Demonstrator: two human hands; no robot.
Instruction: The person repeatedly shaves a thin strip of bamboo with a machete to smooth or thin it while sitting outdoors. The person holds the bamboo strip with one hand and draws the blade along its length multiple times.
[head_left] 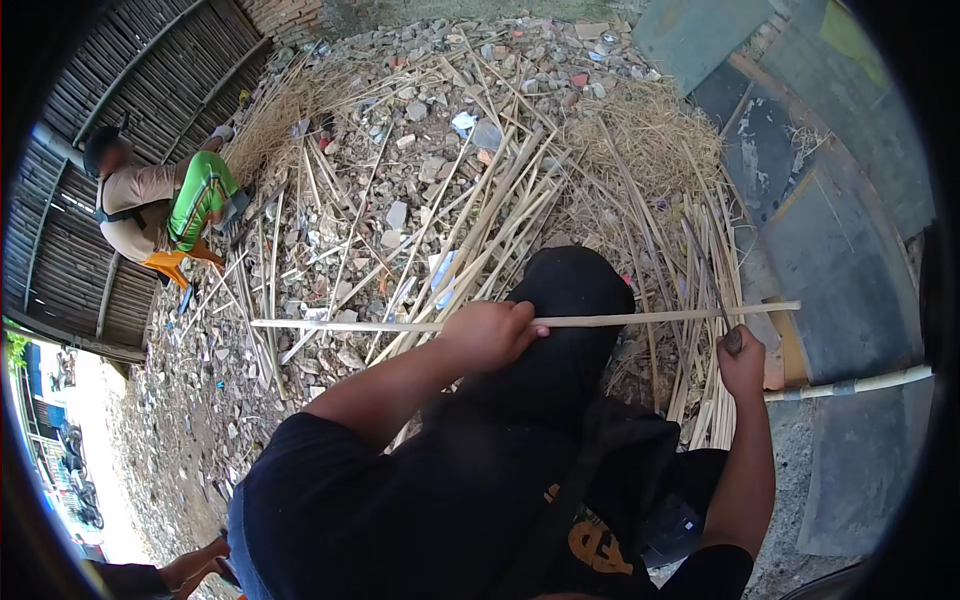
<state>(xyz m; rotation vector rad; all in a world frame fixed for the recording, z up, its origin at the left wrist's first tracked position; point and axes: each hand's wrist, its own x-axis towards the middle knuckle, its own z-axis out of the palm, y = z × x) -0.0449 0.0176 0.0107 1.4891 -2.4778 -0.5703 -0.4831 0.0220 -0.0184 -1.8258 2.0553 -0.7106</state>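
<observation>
My left hand is closed around a long pale bamboo strip, which lies crosswise over my dark-clothed knee. To both sides the strip sticks out well past the knee. My right hand grips the handle of a long, dark-bladed knife. Its blade points away from me and crosses the strip close to the right end; whether the edge is cutting into it I cannot tell. Beside the blade, a bundle of split bamboo strips lies on the ground.
More bamboo strips lie over stony rubble ahead, with shavings behind. Large grey sheets and a bamboo pole lie at right. Another person sits by a bamboo wall. Someone's arm shows at lower left.
</observation>
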